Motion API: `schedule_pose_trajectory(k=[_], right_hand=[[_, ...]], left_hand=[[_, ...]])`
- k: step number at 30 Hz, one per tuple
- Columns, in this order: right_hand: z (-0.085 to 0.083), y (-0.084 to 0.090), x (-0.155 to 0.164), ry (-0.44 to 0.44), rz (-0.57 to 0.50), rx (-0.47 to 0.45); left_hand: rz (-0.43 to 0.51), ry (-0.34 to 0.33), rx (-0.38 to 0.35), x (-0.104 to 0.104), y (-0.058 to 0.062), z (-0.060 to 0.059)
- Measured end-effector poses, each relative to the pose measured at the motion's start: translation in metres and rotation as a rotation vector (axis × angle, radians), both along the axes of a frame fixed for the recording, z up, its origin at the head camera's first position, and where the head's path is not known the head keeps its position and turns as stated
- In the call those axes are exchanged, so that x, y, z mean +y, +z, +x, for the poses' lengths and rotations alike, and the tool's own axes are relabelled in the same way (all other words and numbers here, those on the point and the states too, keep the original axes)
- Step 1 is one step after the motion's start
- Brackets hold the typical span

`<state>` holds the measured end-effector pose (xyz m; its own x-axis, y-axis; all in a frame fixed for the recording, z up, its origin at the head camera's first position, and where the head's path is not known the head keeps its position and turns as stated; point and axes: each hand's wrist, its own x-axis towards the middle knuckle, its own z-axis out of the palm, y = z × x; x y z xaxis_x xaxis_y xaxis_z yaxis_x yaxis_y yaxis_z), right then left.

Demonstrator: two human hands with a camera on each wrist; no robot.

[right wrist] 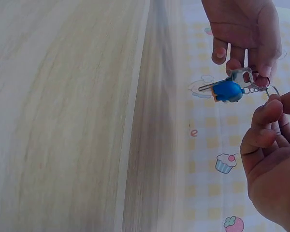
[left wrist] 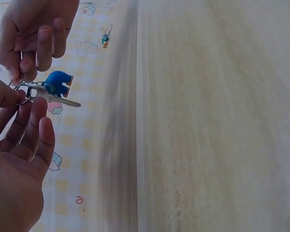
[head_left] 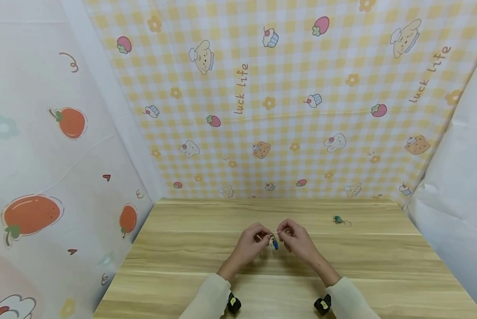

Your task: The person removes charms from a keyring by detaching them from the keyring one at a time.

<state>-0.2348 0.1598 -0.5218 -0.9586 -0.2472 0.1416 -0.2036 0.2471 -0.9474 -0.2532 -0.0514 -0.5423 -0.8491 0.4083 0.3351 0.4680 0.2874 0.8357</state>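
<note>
Both hands meet over the table's middle in the head view, working on a small keychain. My left hand [head_left: 253,243] pinches a silver key [left wrist: 63,101] near its head, with the thumb against the fingers. Between the fingertips of my right hand [head_left: 299,240] is the thin metal key ring [right wrist: 275,91]. A blue figurine [right wrist: 226,90] with orange feet hangs from the ring by a short chain [right wrist: 255,90], right beside the key. Fingertips cover part of the ring and the key's head.
Farther back on the wood-grain table [head_left: 206,217], to the right, lies a green figurine [head_left: 337,219] with its own metal ring [head_left: 347,223]. A yellow checked cloth [head_left: 286,128] hangs behind the table, and a fruit-printed sheet [head_left: 103,124] hangs at the left.
</note>
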Motion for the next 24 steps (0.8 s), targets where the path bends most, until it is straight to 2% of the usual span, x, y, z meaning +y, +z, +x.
schedule_pose_trajectory(k=[6, 12, 20, 24], right_hand=[[0.0, -0.0005, -0.0015, 0.016, -0.028, -0.022], [-0.0007, -0.0031, -0.0011, 0.04, 0.045, -0.014], [-0.002, -0.0017, -0.0026, 0.014, 0.072, 0.084], [-0.0027, -0.0012, -0.0042, 0.028, 0.079, 0.127]], left_hand=[[0.022, -0.009, 0.004, -0.0004, -0.0016, -0.0009], [0.042, -0.009, 0.004, -0.0015, -0.0006, 0.0005], [0.021, 0.003, 0.008, -0.0013, 0.0012, 0.0001], [0.017, 0.001, 0.01, -0.0009, 0.0006, -0.0004]])
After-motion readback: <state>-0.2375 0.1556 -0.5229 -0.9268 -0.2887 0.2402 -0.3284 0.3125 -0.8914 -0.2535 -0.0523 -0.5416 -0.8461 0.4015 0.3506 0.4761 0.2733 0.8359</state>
